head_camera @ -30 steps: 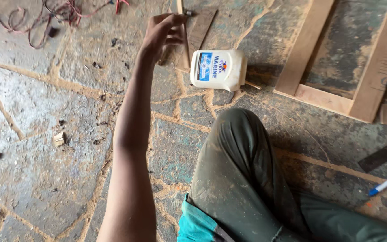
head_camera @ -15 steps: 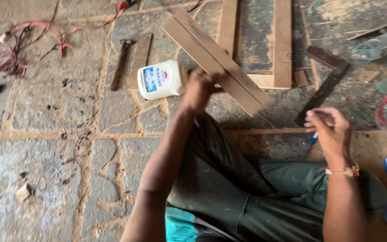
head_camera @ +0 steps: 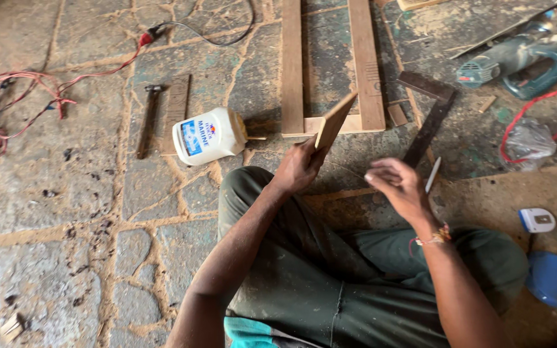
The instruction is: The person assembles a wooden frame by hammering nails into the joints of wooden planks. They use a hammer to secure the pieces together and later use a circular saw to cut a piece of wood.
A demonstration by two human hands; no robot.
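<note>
I sit on a stone floor with my legs (head_camera: 330, 277) in dark green trousers. My left hand (head_camera: 298, 169) grips the lower end of a short flat wooden piece (head_camera: 335, 119), tilted and seen almost edge-on above my knee. My right hand (head_camera: 398, 187) hovers a little to its right, fingers curled, with a white and blue pen (head_camera: 432, 175) sticking out past it. A white plastic glue jar (head_camera: 209, 135) lies on its side to the left of my left hand.
A wooden frame (head_camera: 291, 71) lies ahead, with a dark metal square (head_camera: 430, 122) beside it. A hammer (head_camera: 148, 119) sits left of the jar, red wires (head_camera: 8, 109) far left. At right are a teal power tool (head_camera: 517, 61), a small white device (head_camera: 536, 219) and a blue lid (head_camera: 554, 278).
My left hand reached out by the jar, took up the wooden piece and drew it back over my knee, turning it edge-on. My right hand came into view with the pen.
</note>
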